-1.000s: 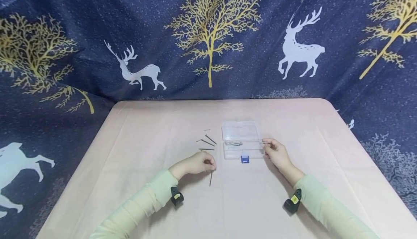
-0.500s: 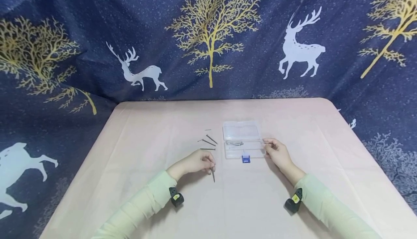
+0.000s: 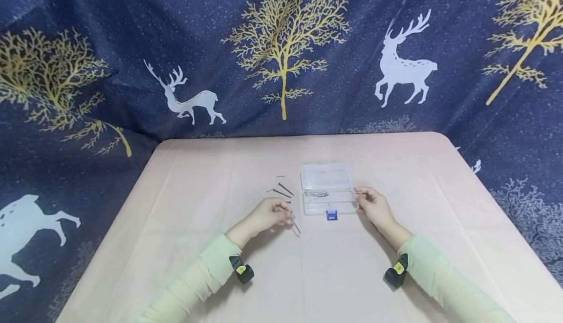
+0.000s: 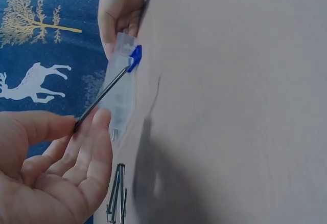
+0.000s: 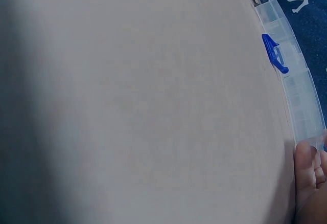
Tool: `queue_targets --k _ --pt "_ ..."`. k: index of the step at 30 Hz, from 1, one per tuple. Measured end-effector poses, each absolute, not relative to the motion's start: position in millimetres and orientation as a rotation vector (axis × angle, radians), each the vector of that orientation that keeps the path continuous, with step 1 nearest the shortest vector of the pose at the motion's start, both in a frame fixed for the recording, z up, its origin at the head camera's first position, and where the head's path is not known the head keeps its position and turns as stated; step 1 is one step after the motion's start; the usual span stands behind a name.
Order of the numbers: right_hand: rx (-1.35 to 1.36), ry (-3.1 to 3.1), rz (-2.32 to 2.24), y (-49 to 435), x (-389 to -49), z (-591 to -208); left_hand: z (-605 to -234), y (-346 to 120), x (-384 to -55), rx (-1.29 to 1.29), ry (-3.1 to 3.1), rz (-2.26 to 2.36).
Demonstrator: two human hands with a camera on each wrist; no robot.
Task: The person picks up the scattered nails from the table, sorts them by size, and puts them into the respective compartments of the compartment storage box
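Observation:
My left hand (image 3: 266, 214) pinches a nail (image 3: 295, 226) between thumb and fingers. In the left wrist view the dark nail (image 4: 102, 97) slants away from the fingertips, its far end overlapping the blue latch (image 4: 135, 59). My right hand (image 3: 374, 209) holds the right end of a clear plastic box (image 3: 324, 179), whose lid lies back. Several nails (image 3: 317, 194) lie in the box's back left compartment. Loose nails (image 3: 286, 189) are spread on the table left of the box, one partly hidden behind my left hand. In the right wrist view, fingers (image 5: 305, 163) meet the box's end.
A pale pink cloth covers the table (image 3: 211, 176). Behind it hangs a dark blue curtain (image 3: 334, 113) with white deer and yellow trees. Black cameras are strapped at both wrists. A short thin pin-like piece (image 3: 280, 176) lies behind the loose nails.
My left hand has lifted slightly toward the box, and the nail in it has swung so its free end points front right. My right hand stays at the box's end.

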State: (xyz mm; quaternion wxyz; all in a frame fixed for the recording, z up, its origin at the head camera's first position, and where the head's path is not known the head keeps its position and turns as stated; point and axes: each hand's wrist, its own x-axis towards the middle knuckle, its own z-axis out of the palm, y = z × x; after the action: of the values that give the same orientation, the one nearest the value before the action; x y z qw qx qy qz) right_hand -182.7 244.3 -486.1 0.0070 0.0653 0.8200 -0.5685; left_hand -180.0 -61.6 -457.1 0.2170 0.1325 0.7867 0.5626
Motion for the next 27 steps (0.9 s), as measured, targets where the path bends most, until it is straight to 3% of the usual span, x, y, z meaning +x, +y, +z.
queue_targets --k 27 --pt "0.209 2.598 -1.735 244 -181 -486 -451 -41 -198 0.041 2.005 2.099"
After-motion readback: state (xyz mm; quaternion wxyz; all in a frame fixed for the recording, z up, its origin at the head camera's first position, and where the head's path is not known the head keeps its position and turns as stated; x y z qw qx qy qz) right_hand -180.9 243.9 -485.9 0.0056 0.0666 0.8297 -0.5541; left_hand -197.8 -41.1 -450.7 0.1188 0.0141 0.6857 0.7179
